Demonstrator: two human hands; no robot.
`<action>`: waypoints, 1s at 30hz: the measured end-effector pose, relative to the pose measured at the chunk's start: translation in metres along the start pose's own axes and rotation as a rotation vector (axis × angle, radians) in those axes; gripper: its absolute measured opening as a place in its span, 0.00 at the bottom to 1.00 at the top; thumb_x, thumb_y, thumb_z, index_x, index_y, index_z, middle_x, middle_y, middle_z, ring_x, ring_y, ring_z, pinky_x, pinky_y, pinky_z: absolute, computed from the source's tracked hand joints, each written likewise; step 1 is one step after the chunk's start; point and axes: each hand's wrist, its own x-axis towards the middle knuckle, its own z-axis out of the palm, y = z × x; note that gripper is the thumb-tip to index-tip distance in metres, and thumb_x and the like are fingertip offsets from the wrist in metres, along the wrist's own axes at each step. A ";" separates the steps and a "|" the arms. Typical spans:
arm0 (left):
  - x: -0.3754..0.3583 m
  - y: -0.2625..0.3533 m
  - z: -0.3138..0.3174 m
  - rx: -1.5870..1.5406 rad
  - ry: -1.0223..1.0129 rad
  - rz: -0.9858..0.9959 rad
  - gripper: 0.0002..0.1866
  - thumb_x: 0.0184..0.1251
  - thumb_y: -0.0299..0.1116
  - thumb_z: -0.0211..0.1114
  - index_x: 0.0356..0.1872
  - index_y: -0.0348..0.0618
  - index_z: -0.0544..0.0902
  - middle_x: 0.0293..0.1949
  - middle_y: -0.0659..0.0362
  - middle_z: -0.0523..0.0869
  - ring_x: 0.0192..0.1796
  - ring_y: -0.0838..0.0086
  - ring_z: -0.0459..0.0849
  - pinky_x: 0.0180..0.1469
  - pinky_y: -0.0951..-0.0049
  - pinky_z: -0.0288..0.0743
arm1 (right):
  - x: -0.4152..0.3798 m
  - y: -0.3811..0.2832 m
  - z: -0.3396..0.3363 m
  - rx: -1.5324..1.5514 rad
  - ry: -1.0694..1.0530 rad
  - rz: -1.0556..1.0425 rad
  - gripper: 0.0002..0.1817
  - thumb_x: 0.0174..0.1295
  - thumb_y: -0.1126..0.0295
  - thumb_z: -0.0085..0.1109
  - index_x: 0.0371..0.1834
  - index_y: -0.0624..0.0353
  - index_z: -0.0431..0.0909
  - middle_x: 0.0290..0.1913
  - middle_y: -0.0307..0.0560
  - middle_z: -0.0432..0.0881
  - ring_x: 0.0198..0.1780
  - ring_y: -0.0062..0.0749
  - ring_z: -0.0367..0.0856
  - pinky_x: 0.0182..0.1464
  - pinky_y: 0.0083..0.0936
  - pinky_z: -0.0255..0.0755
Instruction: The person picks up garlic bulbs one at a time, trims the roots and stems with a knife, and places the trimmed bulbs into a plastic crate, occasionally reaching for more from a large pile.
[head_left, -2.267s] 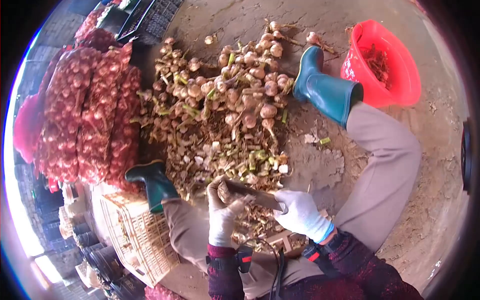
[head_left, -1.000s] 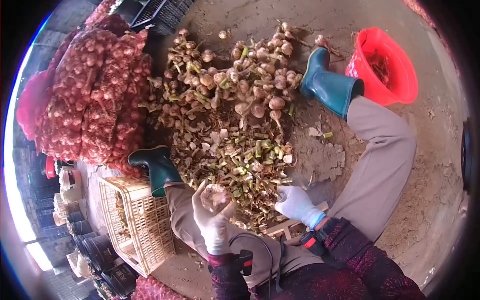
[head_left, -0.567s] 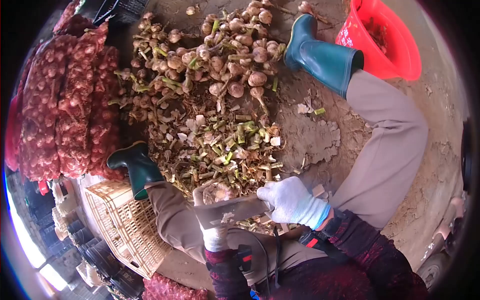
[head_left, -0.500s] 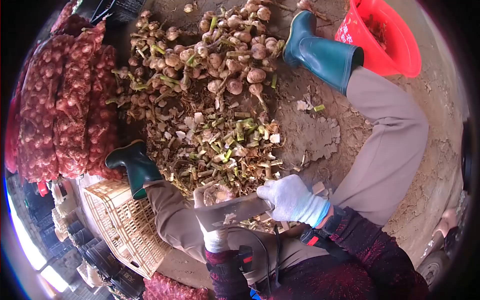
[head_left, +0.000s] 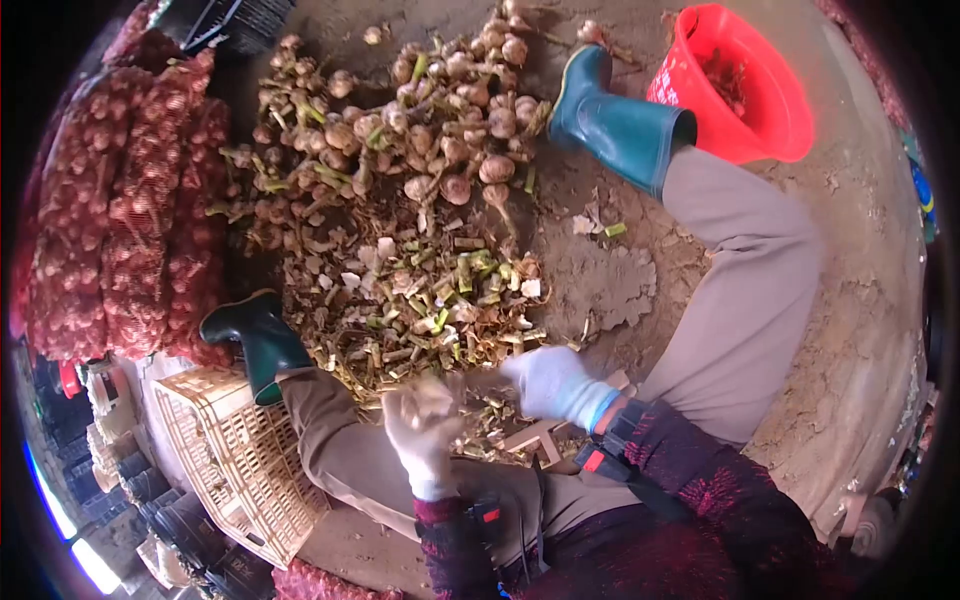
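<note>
My left hand (head_left: 420, 440), in a pale work glove, is closed around a garlic bulb (head_left: 432, 398), blurred and partly covered by the fingers. My right hand (head_left: 560, 387), gloved too, grips a knife whose blade (head_left: 482, 379) points left toward the bulb. The blade is smeared by motion and its handle is hidden in the fist. Beneath both hands lies a heap of cut garlic stalks and skins (head_left: 440, 310). Farther out is a pile of garlic bulbs with stems (head_left: 430, 130).
Red mesh sacks of garlic (head_left: 125, 210) stand at the left, above a cream plastic crate (head_left: 235, 460). A red bucket (head_left: 790, 120) holding scraps is beyond my green boot (head_left: 625, 130). The other boot (head_left: 265, 345) rests near the crate. A black crate (head_left: 240, 25) sits top left.
The knife has turned from lying broadside across the left hand to a thin, blurred edge-on view. My right hand has shifted slightly up and left. The whole view has moved a little.
</note>
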 end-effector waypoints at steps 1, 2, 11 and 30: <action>-0.013 0.038 0.014 -0.235 0.003 0.031 0.36 0.33 0.18 0.77 0.50 0.39 0.70 0.39 0.58 0.80 0.38 0.73 0.82 0.36 0.76 0.80 | -0.001 0.028 0.001 -0.095 -0.073 0.184 0.10 0.47 0.67 0.59 0.34 0.51 0.82 0.30 0.50 0.84 0.35 0.49 0.84 0.36 0.43 0.77; -0.023 0.064 0.013 -0.442 -0.004 0.046 0.36 0.33 0.19 0.78 0.50 0.39 0.71 0.38 0.59 0.80 0.37 0.75 0.82 0.35 0.77 0.79 | -0.003 0.031 0.012 -0.155 -0.152 0.374 0.10 0.49 0.64 0.58 0.34 0.51 0.82 0.31 0.52 0.85 0.36 0.50 0.85 0.37 0.43 0.78; 0.000 0.060 0.018 -0.519 0.116 -0.074 0.34 0.43 0.23 0.77 0.57 0.40 0.75 0.47 0.59 0.77 0.48 0.73 0.78 0.49 0.72 0.80 | -0.018 -0.021 0.007 0.707 0.167 0.491 0.16 0.50 0.63 0.59 0.39 0.60 0.81 0.31 0.56 0.84 0.37 0.49 0.84 0.43 0.35 0.76; 0.002 0.053 -0.127 -0.251 0.687 0.318 0.10 0.71 0.29 0.52 0.45 0.35 0.78 0.43 0.60 0.79 0.40 0.80 0.76 0.45 0.80 0.74 | 0.000 -0.031 -0.001 0.852 0.249 0.419 0.08 0.50 0.71 0.60 0.32 0.63 0.80 0.17 0.36 0.70 0.20 0.21 0.66 0.24 0.27 0.64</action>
